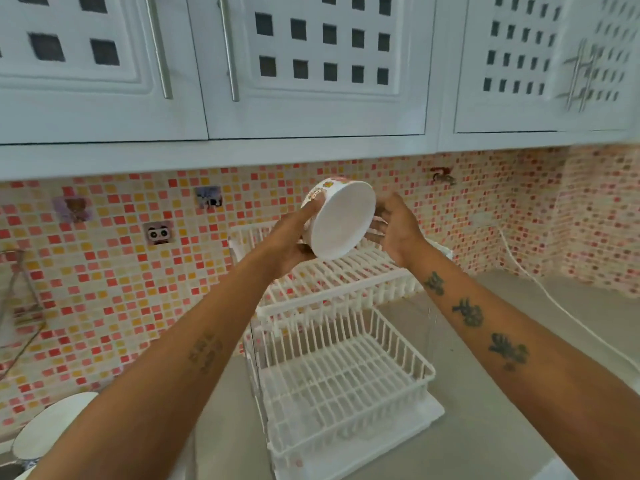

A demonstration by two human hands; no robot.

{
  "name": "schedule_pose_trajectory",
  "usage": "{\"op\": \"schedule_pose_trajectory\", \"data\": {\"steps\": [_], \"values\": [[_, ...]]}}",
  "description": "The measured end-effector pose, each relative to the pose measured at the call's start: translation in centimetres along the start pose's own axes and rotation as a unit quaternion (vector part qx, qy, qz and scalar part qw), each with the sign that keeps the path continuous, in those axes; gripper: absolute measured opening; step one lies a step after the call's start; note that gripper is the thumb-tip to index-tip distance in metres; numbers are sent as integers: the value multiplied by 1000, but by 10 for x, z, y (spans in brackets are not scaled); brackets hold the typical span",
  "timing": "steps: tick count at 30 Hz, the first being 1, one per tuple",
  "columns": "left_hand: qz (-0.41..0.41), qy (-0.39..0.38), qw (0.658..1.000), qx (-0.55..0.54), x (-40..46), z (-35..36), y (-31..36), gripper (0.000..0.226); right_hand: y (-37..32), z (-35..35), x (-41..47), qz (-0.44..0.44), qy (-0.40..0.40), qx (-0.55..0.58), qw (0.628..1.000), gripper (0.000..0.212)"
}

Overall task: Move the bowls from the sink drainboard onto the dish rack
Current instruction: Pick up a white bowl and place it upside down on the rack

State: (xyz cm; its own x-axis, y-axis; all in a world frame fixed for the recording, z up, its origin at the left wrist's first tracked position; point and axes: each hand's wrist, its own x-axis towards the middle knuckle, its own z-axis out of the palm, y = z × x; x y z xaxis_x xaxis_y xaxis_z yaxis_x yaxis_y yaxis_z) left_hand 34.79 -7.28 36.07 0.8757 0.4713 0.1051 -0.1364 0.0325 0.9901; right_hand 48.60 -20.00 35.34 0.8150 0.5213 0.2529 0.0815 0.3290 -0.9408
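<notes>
A white bowl point(341, 220) with pink and orange pictures on its outside is held tilted in the air, its opening facing me, above the top tier of a white two-tier dish rack point(341, 344). My left hand point(294, 242) grips the bowl from its left side and underneath. My right hand point(396, 230) is just right of the bowl with fingers spread; whether it touches the rim is unclear. Both tiers of the rack hold nothing. Another white bowl point(48, 427) lies at the lower left, partly hidden by my left forearm.
White wall cabinets point(311, 71) with metal handles hang low over the counter. A pink and orange mosaic backsplash point(114, 278) runs behind. The grey counter point(485, 427) surrounds the rack. A white cable point(540, 289) trails across the counter at right.
</notes>
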Motion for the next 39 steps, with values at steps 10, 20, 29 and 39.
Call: {"op": "schedule_pose_trajectory", "data": {"steps": [10,20,29,39], "values": [[139,1,931,338,80,44,-48,74,24,-59,53,103,65,-147,982,54],[129,-41,848,513,113,66,-79,83,48,-70,82,153,43,-304,939,41],[143,-61,809,567,117,69,-89,79,60,-79,97,175,19,-257,950,23],[130,-83,805,573,117,70,-92,72,56,-76,91,159,35,-359,919,42]]}}
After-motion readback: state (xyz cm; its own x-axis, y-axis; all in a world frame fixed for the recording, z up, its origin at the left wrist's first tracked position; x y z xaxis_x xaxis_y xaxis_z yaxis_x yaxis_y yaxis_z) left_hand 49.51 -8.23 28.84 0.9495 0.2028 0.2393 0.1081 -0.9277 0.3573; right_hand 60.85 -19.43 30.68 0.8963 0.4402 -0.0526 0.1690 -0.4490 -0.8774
